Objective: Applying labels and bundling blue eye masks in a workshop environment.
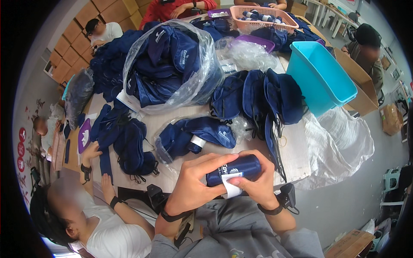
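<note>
Close to the table's near edge, a rolled navy eye mask (251,167) is held up between both hands. My left hand (189,182) closes round its left end, fingers along the top. My right hand (259,178) grips the right end, its thumb pressing a white paper band (233,187) that hangs off the roll's near side. Just beyond lie a navy eye mask (215,130) and a small navy roll with a white band (197,144), on clear plastic. More eye masks with black straps (254,96) lie fanned out farther back.
A large clear bag of navy cloth pieces (170,64) stands mid-table. At the right are a turquoise bin (322,81) and a white sack (340,137). A pink basket (262,16) of rolls sits far back. A co-worker's hands (91,152) work at the left.
</note>
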The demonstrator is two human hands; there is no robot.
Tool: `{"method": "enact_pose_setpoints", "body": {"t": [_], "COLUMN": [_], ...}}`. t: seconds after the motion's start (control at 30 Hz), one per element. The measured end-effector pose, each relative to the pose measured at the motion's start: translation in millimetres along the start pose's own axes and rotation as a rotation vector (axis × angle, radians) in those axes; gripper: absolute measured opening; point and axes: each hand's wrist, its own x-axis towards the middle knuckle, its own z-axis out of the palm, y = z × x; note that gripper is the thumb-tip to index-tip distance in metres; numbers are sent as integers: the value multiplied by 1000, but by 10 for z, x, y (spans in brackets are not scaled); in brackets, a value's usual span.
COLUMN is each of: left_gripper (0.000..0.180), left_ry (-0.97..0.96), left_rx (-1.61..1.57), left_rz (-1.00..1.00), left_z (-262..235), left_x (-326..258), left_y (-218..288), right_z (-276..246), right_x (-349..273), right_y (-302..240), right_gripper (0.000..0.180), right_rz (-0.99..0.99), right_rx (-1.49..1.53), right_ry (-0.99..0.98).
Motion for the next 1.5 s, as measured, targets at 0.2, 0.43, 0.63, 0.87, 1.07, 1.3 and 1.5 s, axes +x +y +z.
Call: {"method": "enact_pose_setpoints", "body": {"t": [0.2, 0.43, 0.63, 0.87, 1.07, 1.3, 1.5], "left_gripper": [57, 57, 57, 56, 55, 53, 53], "left_ry": [0, -49, -100, -87, -100, -96, -121], "left_rx": [9, 32, 11, -111, -106, -68, -59], "left_rz": [16, 1, 7, -102, -74, -34, -35], "left_z": [-9, -52, -86, -71, -51, -55, -96], "left_x": [-7, -45, -49, -98, -73, -86, -78], "left_y": [29, 26, -13, -62, -57, -47, -16], "right_z": [-32, -46, -72, -50, -73, -81, -103], "right_x": [13, 25, 16, 9, 9, 17, 9], "right_y": [-62, -119, -157, -129, -175, -168, 4], "right_gripper": [50, 48, 46, 47, 47, 45, 45], "right_rz": [-25, -75, -86, -81, -94, -112, -176], "right_rx": [-79, -227, -286, -350, -361, -423, -330], "right_ry": [-11, -65, -112, -110, -111, -122, -92]}}
